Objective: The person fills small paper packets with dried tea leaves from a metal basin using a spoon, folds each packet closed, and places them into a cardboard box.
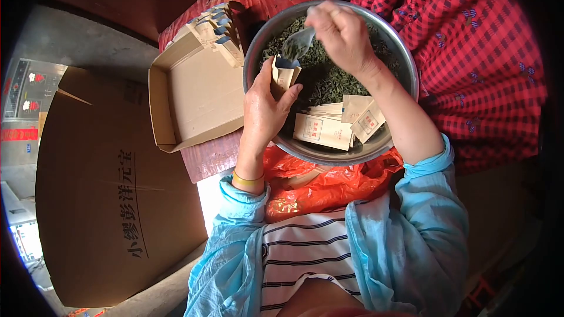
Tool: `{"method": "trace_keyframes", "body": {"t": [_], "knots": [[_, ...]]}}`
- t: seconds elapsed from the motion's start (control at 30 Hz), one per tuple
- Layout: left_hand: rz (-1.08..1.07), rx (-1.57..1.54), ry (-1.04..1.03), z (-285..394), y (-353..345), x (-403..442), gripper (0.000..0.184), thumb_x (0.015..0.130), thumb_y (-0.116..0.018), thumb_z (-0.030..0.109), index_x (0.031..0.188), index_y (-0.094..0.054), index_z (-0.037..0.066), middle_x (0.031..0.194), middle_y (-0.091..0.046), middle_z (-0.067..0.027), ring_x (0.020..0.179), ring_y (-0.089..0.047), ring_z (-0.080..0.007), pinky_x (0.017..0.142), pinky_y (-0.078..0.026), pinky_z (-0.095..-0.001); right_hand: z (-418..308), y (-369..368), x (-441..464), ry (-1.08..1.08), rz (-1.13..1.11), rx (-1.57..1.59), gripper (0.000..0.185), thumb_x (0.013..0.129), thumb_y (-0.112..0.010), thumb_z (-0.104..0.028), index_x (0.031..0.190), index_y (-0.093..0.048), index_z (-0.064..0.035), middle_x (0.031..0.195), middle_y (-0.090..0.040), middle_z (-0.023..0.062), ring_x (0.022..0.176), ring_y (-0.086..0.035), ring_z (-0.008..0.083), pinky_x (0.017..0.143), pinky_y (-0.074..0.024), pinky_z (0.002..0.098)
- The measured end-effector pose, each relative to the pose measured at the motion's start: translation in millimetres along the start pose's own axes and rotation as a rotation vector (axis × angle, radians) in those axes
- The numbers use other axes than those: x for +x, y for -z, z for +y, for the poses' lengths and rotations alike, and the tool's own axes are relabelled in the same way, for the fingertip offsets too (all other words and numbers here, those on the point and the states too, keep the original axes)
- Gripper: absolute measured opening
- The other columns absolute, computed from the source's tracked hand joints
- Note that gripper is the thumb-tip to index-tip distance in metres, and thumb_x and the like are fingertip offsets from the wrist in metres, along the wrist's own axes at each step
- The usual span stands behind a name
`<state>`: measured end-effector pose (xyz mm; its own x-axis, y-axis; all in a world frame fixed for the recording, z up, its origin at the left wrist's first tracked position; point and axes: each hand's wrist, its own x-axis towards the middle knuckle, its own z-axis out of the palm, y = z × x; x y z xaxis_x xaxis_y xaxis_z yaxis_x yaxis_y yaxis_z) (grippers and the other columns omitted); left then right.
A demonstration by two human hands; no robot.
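A round metal basin (414,91) holds dark dried leaves (335,76). Over its left rim my left hand (265,103) grips a small brown paper packet (284,74), upright with its mouth open. My right hand (343,32), a little blurred, is closed on a clear scoop (298,44) with some leaves in it. The scoop tilts down at the mouth of the packet; whether leaves are falling cannot be made out. Several flat paper packets (324,131) lie on the leaves at the near side of the basin.
A shallow cardboard box (197,97) stands left of the basin, with several packets (220,29) upright at its far right corner. Further left is a large cardboard carton (117,194). A red plastic bag (329,185) lies below the basin, and red checked cloth (470,70) is to the right.
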<state>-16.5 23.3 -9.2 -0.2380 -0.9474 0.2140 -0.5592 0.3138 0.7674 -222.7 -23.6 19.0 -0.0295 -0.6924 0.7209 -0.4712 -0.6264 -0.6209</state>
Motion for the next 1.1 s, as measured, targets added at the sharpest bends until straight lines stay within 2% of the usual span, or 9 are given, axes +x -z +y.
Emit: {"method": "trace_keyframes", "body": {"t": [0.07, 0.27, 0.47, 0.53, 0.6, 0.67, 0.77, 0.87, 1.1], "knots": [[-0.022, -0.004, 0.051, 3.6, 1.0, -0.2, 0.07, 0.08, -0.082, 0.018, 0.137, -0.049, -0.004, 0.103, -0.067, -0.0251, 0.091, -0.068, -0.0371, 0.08, -0.053, -0.0399, -7.5, -2.8, -4.8, 0.227, -0.023, -0.138, 0.02, 0.097, -0.058, -0.019, 0.086, -0.066, -0.0044, 0.075, -0.067, 0.0056, 0.069, -0.065, 0.0251, 0.079, -0.0484, 0.0368], [-0.015, -0.01, 0.014, 1.7, 0.2, 0.8, 0.07, 0.08, -0.082, 0.019, 0.137, -0.049, -0.004, 0.102, -0.067, -0.0244, 0.089, -0.068, -0.0365, 0.079, -0.053, -0.0398, -17.3, 0.8, -2.0, 0.539, -0.026, -0.23, 0.013, 0.093, -0.065, -0.018, 0.085, -0.061, -0.0083, 0.073, -0.065, 0.0018, 0.067, -0.065, 0.0214, 0.082, -0.0471, 0.037], [0.019, 0.004, -0.053, -8.6, -4.3, 0.5, 0.069, 0.08, -0.082, 0.02, 0.136, -0.049, -0.004, 0.103, -0.067, -0.0253, 0.089, -0.068, -0.0364, 0.08, -0.053, -0.0399, 24.7, -4.3, -3.0, 0.264, -0.003, -0.514, 0.017, 0.097, -0.06, -0.023, 0.086, -0.062, -0.0104, 0.07, -0.067, 0.0067, 0.068, -0.066, 0.0253, 0.079, -0.0457, 0.038], [-0.001, -0.031, -0.021, -4.9, -2.7, 0.8, 0.069, 0.08, -0.082, 0.02, 0.137, -0.049, -0.004, 0.104, -0.066, -0.0256, 0.091, -0.068, -0.0369, 0.081, -0.053, -0.04, 29.8, -8.4, -9.8, 0.109, -0.145, -0.571, 0.024, 0.1, -0.055, -0.028, 0.087, -0.063, -0.0089, 0.072, -0.068, 0.0118, 0.072, -0.067, 0.03, 0.08, -0.0477, 0.0407], [-0.016, -0.065, 0.016, -4.6, -1.8, 1.0, 0.069, 0.08, -0.082, 0.02, 0.137, -0.049, -0.004, 0.105, -0.066, -0.0259, 0.092, -0.068, -0.0373, 0.082, -0.053, -0.04, 32.3, -15.4, -15.0, -0.352, -0.569, -0.513, 0.037, 0.099, -0.049, -0.039, 0.096, -0.066, -0.0065, 0.095, -0.071, 0.0196, 0.089, -0.069, 0.0361, 0.092, -0.0478, 0.0453], [0.016, -0.018, -0.055, -8.1, -3.5, 1.0, 0.069, 0.08, -0.082, 0.019, 0.136, -0.049, -0.004, 0.107, -0.066, -0.026, 0.095, -0.068, -0.0381, 0.082, -0.053, -0.0404, 34.7, -17.4, -18.1, -0.427, -0.581, -0.443, 0.042, 0.1, -0.045, -0.042, 0.096, -0.066, -0.0061, 0.099, -0.071, 0.0208, 0.094, -0.067, 0.0402, 0.092, -0.0496, 0.0477], [-0.022, -0.071, 0.048, 4.7, 1.9, -0.4, 0.068, 0.08, -0.081, 0.019, 0.136, -0.05, -0.004, 0.109, -0.066, -0.0261, 0.098, -0.068, -0.0393, 0.083, -0.053, -0.0408, 44.3, -15.9, -12.7, -0.424, -0.356, -0.324, 0.034, 0.101, -0.052, -0.035, 0.092, -0.068, -0.0055, 0.077, -0.069, 0.0108, 0.071, -0.068, 0.0261, 0.07, -0.0523, 0.0372], [0.014, -0.016, -0.041, -4.5, -1.9, 0.6, 0.068, 0.08, -0.081, 0.02, 0.136, -0.049, -0.003, 0.109, -0.066, -0.0259, 0.098, -0.068, -0.0395, 0.083, -0.053, -0.0408, 47.5, -6.9, -5.1, -0.459, -0.215, -0.144, 0.034, 0.102, -0.055, -0.034, 0.087, -0.065, -0.0044, 0.067, -0.06, 0.0023, 0.059, -0.057, 0.0076, 0.057, -0.0465, 0.0263], [0.028, -0.016, -0.086, -5.1, -2.3, 0.1, 0.069, 0.08, -0.081, 0.021, 0.137, -0.049, -0.002, 0.108, -0.066, -0.0251, 0.096, -0.067, -0.0395, 0.083, -0.053, -0.041, 7.7, -2.9, -4.8, -0.225, -0.015, 0.151, 0.036, 0.104, -0.052, -0.033, 0.088, -0.063, -0.0023, 0.073, -0.063, 0.0003, 0.062, -0.057, 0.0066, 0.059, -0.0466, 0.0229]]}}
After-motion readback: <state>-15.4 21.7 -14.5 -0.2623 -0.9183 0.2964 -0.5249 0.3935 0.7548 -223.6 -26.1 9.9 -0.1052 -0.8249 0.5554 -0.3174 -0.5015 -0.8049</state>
